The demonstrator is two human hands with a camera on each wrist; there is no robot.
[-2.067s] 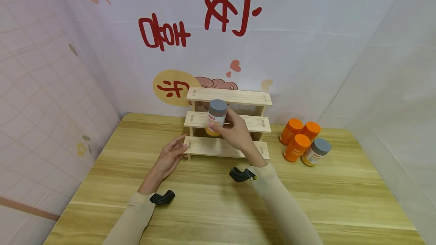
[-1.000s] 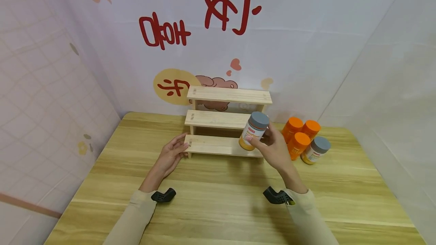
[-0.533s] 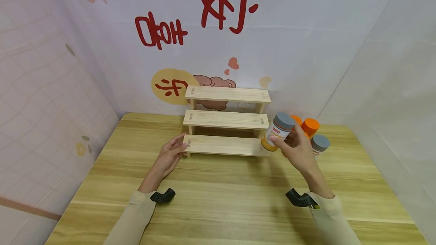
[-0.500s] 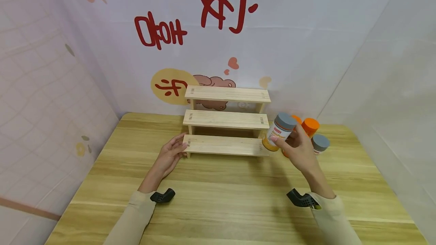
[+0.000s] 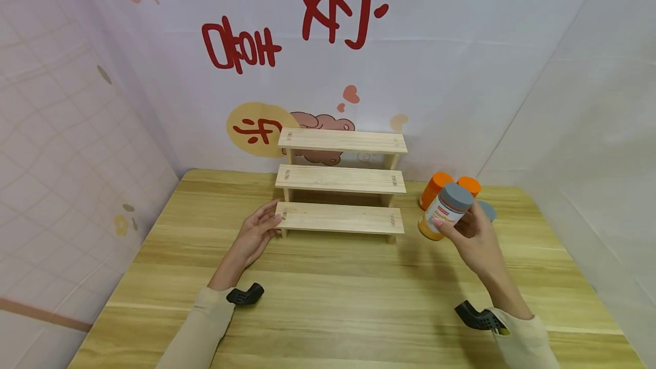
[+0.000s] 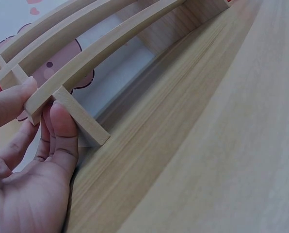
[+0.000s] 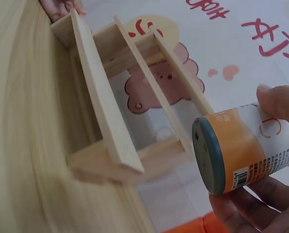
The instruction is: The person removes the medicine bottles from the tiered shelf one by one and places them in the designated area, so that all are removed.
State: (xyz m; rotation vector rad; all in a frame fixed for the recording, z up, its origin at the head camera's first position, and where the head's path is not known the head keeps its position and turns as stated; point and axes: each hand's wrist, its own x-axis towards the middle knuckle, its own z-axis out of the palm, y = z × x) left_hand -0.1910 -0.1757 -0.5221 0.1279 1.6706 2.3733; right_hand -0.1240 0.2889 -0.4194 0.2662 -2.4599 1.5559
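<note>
My right hand (image 5: pixel 474 241) grips a grey-lidded supplement bottle (image 5: pixel 445 211) with a white and orange label. It is tilted and held above the table to the right of the shelf; in the right wrist view the bottle (image 7: pixel 248 145) shows its dark base and a barcode. At the left end of a three-step wooden display shelf (image 5: pixel 340 218), my left hand (image 5: pixel 256 235) pinches the lowest board, thumb on top and fingers below, as the left wrist view shows of the hand (image 6: pixel 35 160). Nothing stands on the three steps.
Behind the right hand stand orange bottles (image 5: pixel 432 189) and a second grey-lidded bottle (image 5: pixel 488 211), mostly hidden. The shelf stands near the back cloth wall (image 5: pixel 441 73), which carries red writing. The wood-grain table (image 5: pixel 328 306) reaches forward from it.
My right hand has carried the grey-lidded bottle from in front of the shelf's middle step to the right, over by the other bottles. The left hand keeps its place on the shelf.
</note>
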